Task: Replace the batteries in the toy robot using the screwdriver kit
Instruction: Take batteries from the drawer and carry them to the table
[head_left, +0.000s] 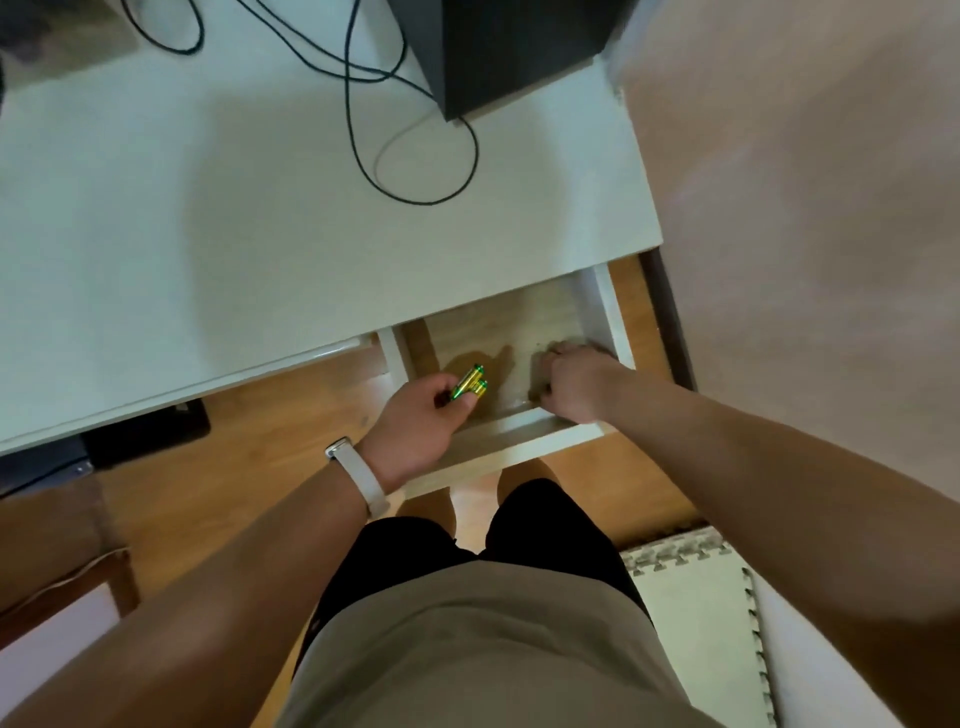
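Note:
A white desk drawer (511, 434) stands pulled out under the right end of the desk, its wooden bottom showing. My left hand (418, 415) is over the drawer's front left corner and pinches a few green-and-gold batteries (470, 383) between thumb and fingers. My right hand (576, 379) is inside the drawer at its right side, fingers curled down onto the drawer floor; what they hold, if anything, is hidden. No toy robot and no screwdriver kit are in view.
The white desk top (218, 234) carries black cables (410, 156) and a dark box (514, 47) at the back. A pink wall is at the right. A wooden chair (67, 561) stands at the left, and a foam floor mat (696, 613) lies at the lower right.

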